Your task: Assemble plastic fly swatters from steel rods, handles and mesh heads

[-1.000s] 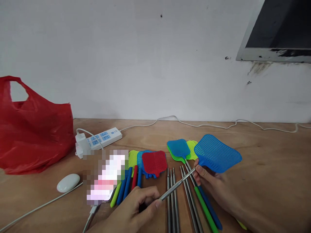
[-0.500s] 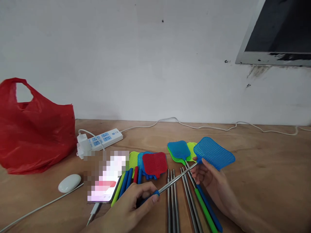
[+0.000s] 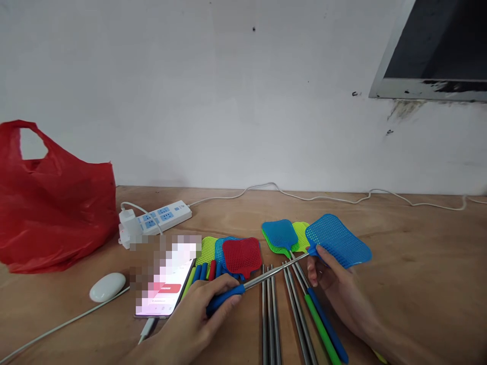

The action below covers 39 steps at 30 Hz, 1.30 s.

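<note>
- Grip of my left hand (image 3: 200,309) is closed around the blue handle (image 3: 225,299), so this near end of the fly swatter (image 3: 287,265) looks steady.
- My right hand (image 3: 338,286) pinches the neck (image 3: 312,250) of its blue head (image 3: 337,241); I think that holding both ends keeps the metal shaft (image 3: 262,278) well in line.
- Below it, metal rods (image 3: 270,319) lie side by side, perhaps so that each is easy to take.
- Right of them rests a green-handled swatter (image 3: 322,327), probably kept apart from loose parts.
- Left of the rods, a red head (image 3: 242,255) tops overlapping heads, which likely saves space.
- Farther left, the phone (image 3: 171,279) has a cable plugged in, presumably for charging.
</note>
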Each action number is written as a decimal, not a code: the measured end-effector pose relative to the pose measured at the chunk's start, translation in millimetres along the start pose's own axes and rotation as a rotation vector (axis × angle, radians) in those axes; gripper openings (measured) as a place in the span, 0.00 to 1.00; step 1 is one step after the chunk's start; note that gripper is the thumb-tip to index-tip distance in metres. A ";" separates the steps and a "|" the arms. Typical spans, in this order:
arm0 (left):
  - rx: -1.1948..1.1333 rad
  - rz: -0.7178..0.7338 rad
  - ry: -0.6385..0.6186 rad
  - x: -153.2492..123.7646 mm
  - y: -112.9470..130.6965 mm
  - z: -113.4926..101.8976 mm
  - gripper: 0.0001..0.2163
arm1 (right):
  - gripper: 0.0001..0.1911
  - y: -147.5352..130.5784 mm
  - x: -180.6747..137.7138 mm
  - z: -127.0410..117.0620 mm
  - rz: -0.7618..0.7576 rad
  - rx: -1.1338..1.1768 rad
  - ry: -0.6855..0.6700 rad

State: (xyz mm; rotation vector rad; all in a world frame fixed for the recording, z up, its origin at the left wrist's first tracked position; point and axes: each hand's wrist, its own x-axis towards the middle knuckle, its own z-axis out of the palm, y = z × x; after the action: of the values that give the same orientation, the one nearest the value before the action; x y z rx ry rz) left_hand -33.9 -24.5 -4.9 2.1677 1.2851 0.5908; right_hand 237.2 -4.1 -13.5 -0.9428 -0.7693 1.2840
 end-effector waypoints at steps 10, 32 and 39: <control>-0.001 0.027 -0.087 -4.2 3.7 5.6 0.12 | 0.22 20.0 -20.6 -3.8 0.062 -0.177 -0.270; -0.007 0.104 -0.113 -8.3 11.5 13.0 0.19 | 0.16 14.0 -22.7 -1.6 0.086 -0.219 -0.327; -0.035 0.086 -0.138 -7.5 10.1 17.7 0.24 | 0.19 16.8 -22.8 2.8 0.100 -0.128 -0.225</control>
State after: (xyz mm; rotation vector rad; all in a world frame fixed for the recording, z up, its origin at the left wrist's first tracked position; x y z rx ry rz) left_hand -19.8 -39.2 -12.4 2.2026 1.1064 0.4839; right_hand 224.2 -25.8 -26.5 -0.9588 -0.9993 1.4585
